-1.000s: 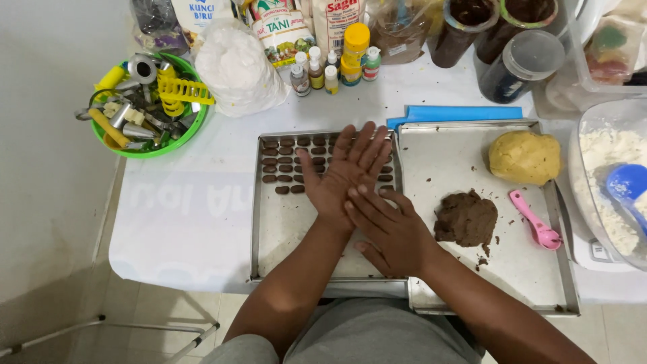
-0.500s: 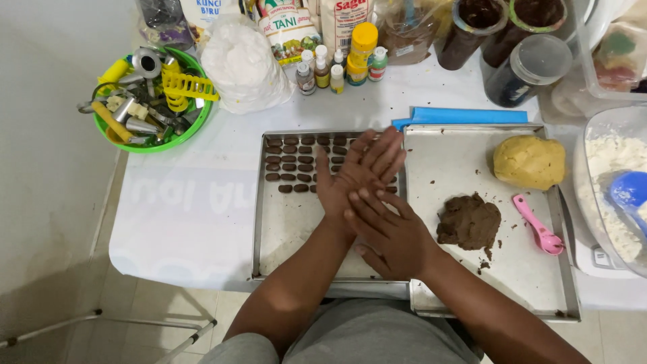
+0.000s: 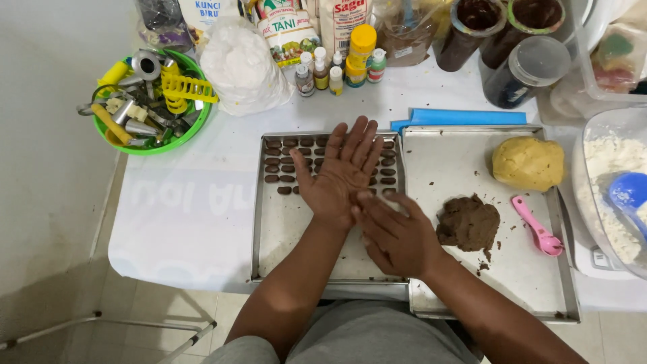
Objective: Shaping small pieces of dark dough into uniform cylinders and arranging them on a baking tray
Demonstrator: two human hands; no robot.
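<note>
My left hand [image 3: 339, 170] lies flat and palm up over the left baking tray [image 3: 283, 229], fingers spread, with nothing showing on the bare palm. My right hand [image 3: 396, 234] rests palm down across the heel of the left hand, fingers extended; whatever lies under it is hidden. Rows of small brown dough pieces [image 3: 282, 167] fill the far end of that tray. On the right tray [image 3: 458, 162] sit a lump of brown dough [image 3: 470, 222], a ball of yellow dough [image 3: 528, 163] and a pink spoon [image 3: 539, 229].
A green bowl of cutters and tools [image 3: 149, 101] stands at the far left beside a white bag [image 3: 242, 67]. Small bottles [image 3: 337, 67], packets and dark jars [image 3: 499, 34] line the back. A flour container with a blue scoop [image 3: 620, 195] is at the right edge.
My right hand has slid back from the left palm toward its wrist. The left hand stays flat over the tray, fingers a little wider apart.
</note>
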